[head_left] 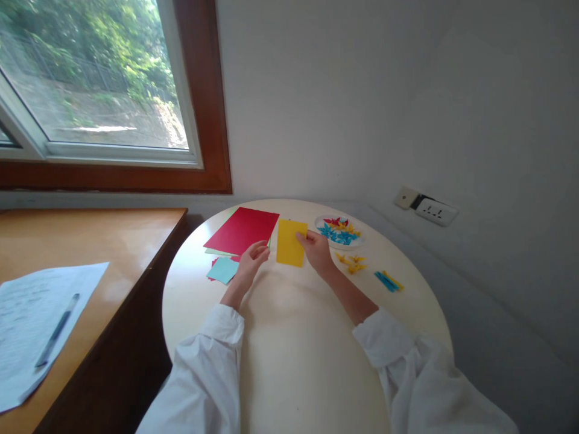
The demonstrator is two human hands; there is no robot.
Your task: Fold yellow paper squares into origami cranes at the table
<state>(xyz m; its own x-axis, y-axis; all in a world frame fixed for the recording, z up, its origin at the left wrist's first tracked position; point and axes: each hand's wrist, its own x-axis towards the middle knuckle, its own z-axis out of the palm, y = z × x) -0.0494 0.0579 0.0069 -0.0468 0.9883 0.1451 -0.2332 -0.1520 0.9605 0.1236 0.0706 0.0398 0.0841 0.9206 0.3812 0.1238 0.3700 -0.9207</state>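
Observation:
A yellow paper sheet (290, 243) is pinched at its right edge by my right hand (317, 251), just above the round cream table (294, 337). My left hand (251, 260) hovers left of the sheet with its fingers loosely curled and apart, holding nothing. Beside it lies a red paper sheet (243, 231) on top of a pale green one, and a small light blue paper (223, 270) sits nearer to me.
A white plate (340, 231) with several blue, yellow and red folded paper pieces stands at the far right. Loose yellow folded pieces (351, 263) and blue-yellow strips (388, 281) lie nearby. A wooden desk (90, 253) on the left carries printed papers (31, 325) and a pen (57, 330). A wall socket (435, 211) sits behind.

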